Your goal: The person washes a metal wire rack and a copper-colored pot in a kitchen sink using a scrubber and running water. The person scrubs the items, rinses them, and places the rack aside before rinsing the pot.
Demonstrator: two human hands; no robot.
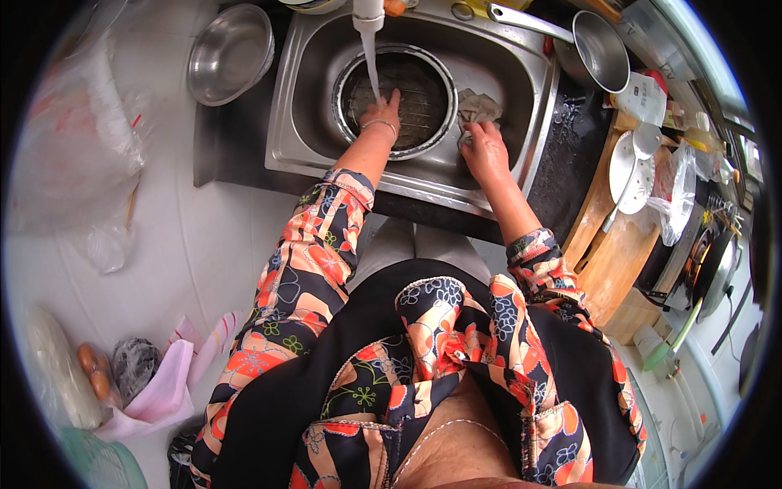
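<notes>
Water runs from the faucet (368, 23) into a round dark pan (421, 101) with a pale rim, which sits in the stainless steel sink (519, 91). Inside the pan, under the stream, is my left hand (382, 116), its index finger extended; whether it touches the pan's bottom is not clear. Thin parallel lines show across the wet bottom. To the pan's right, my right hand (487, 148) has its fingers closed on part of a crumpled grey-beige cloth (479, 108) on the sink floor.
A steel bowl (231, 55) stands left of the sink. At the upper right is a saucepan (600, 52), its handle reaching over the sink's corner. Wooden cutting boards (629, 260), a perforated white plate (621, 160) and a long-handled ladle (646, 142) lie on the right.
</notes>
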